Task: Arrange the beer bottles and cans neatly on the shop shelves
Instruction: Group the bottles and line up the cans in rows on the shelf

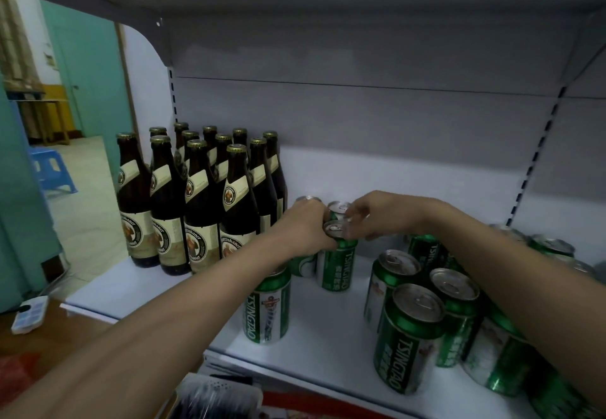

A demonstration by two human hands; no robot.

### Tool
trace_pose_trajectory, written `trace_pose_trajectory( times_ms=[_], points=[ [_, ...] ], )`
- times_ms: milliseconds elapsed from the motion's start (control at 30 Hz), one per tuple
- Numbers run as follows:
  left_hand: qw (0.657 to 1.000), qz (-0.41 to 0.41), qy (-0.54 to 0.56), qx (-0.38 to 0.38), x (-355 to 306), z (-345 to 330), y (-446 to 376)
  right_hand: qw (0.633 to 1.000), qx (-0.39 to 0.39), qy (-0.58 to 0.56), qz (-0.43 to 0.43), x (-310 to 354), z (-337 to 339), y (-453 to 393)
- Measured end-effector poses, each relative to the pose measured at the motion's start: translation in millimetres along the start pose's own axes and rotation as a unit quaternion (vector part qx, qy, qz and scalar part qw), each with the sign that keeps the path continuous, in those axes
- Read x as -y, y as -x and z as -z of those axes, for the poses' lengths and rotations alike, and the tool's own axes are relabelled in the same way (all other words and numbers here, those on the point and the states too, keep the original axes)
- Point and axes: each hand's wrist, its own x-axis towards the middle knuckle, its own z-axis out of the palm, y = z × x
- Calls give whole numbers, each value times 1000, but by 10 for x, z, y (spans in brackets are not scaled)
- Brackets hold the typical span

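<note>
Several brown beer bottles (200,202) with cream labels stand in tight rows at the left of the white shelf (328,336). Green Tsingtao cans stand right of them. My left hand (303,228) is wrapped around the top of a green can (337,264) mid-shelf. My right hand (377,217) pinches the rim of the same can from the other side; a second can top (339,207) shows just behind. One can (267,310) stands alone under my left forearm. A loose cluster of cans (413,330) crowds the right, partly hidden by my right arm.
The shelf above hangs low overhead. A grey back panel (393,130) with slotted uprights closes the rear. Left of the shelving are a blue stool (52,172) on the floor and a white tray-like object (29,313). Dark items lie below the shelf's front edge.
</note>
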Motion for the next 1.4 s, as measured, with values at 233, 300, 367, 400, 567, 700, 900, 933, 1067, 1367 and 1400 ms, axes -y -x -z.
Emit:
trace_pose_trajectory(
  times_ms=[233, 300, 367, 400, 567, 700, 900, 933, 1067, 1367, 1400],
  points=[
    [1000, 19, -13, 17, -62, -54, -35, 994, -62, 81, 38, -47, -190, -9],
    [999, 19, -23, 21, -99, -47, -28, 995, -66, 73, 29, -40, -213, -13],
    [1000, 17, -12, 24, -113, -43, -17, 996, -70, 53, 24, -24, -217, 9],
    [1000, 18, 7, 24, -108, -38, -11, 997, -71, 36, 19, -18, -216, 28],
    [982, 68, 168, 46, -56, 56, 29, 996, -89, -5, 33, 22, -201, 125],
    [957, 76, 279, 18, -48, 274, 87, 985, -139, -66, 72, 149, -106, 267],
    [953, -12, 295, -75, -134, 736, 205, 943, -180, -249, 128, 437, 56, 546],
    [952, -29, 289, -96, -131, 792, 234, 936, -182, -268, 135, 490, 79, 574],
    [945, -75, 290, -133, -83, 971, 423, 918, -191, -308, 163, 719, 116, 653],
    [948, -29, 254, -190, 350, 1130, 908, 915, -195, -301, 187, 1339, -321, 541],
    [945, -23, 257, -200, 429, 1140, 966, 913, -195, -305, 188, 1417, -382, 514]
  ],
)
